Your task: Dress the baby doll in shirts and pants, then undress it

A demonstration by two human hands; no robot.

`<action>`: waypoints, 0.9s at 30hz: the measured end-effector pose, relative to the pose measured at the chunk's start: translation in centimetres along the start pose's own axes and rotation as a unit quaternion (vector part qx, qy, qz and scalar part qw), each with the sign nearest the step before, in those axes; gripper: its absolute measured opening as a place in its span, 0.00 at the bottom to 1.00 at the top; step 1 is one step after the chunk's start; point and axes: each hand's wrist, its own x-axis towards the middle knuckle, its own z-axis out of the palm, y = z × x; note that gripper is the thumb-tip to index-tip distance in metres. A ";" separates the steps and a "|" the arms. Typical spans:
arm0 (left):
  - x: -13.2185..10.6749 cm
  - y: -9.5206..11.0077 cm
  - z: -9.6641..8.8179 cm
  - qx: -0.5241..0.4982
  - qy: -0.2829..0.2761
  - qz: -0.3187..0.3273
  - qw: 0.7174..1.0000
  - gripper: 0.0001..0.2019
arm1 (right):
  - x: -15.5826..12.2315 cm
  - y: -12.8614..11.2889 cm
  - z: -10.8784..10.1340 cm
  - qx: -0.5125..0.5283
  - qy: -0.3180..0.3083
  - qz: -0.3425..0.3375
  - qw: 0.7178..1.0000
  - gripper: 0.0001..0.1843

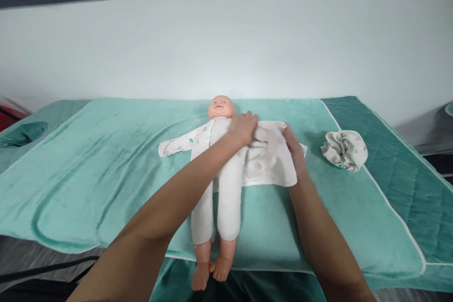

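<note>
A pale green blanket point(88, 160) carried the doll point(229, 210), face up, its shirt point(271, 170) spread open, and a crumpled cloth point(348, 150). The right hand point(294, 147) gripped the shirt's edge; whether the left hand point(244, 127), at the doll's shoulder, gripped anything, I couldn't tell.

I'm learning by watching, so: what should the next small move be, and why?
I'd probably lift the spread white cloth panel slightly with the right hand: it holds the panel's outer edge, and on that side the arm of the bald, white-bodied doll is hidden, while a patterned white sleeve covers its other arm.
</note>
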 end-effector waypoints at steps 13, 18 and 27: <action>-4.5 -8.0 -1.6 -0.312 0.179 0.022 0.933 0.07 | -1.0 0.3 2.2 0.085 -0.283 0.002 0.955 0.14; -7.9 -9.1 0.6 -0.314 0.269 -0.019 0.910 0.06 | -1.1 1.0 2.8 0.001 -0.144 -0.081 0.986 0.06; -20.9 -8.3 8.7 -0.411 0.286 -0.181 0.846 0.11 | -6.0 3.3 1.7 -0.125 -0.092 -0.077 0.985 0.17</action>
